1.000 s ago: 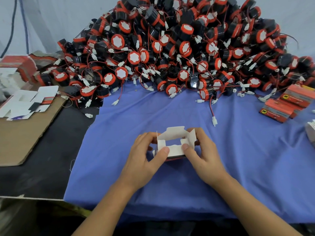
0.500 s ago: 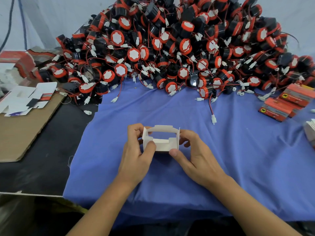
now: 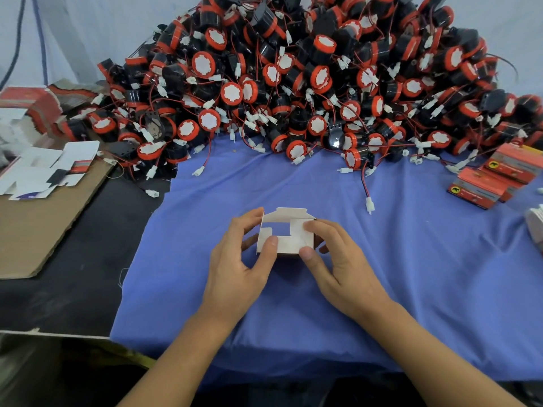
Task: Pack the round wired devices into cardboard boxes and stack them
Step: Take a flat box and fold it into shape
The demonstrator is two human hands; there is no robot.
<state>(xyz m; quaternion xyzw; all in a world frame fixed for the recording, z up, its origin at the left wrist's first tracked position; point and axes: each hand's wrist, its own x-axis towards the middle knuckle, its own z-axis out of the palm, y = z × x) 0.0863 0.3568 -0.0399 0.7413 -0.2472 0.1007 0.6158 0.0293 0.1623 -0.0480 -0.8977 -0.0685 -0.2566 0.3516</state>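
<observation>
A small cardboard box (image 3: 286, 234), white inside, stands open on the blue cloth (image 3: 411, 259) with its flaps up. My left hand (image 3: 241, 259) grips its left side, thumb on the front flap. My right hand (image 3: 338, 259) holds its right side, with a finger pressing the right flap inward and the thumb at the lower front corner. Nothing shows inside the box. A big heap of round black-and-red wired devices (image 3: 293, 83) with white plugs fills the back of the table.
Closed red boxes (image 3: 496, 177) lie stacked at the right. Flat unfolded box blanks (image 3: 47, 168) rest on a brown cardboard sheet (image 3: 38, 227) at the left, on a black tabletop. A loose white plug on a red wire (image 3: 369, 205) lies near the box.
The box has turned in my hands and its right flap has been folded inward. Both hands have kept their hold.
</observation>
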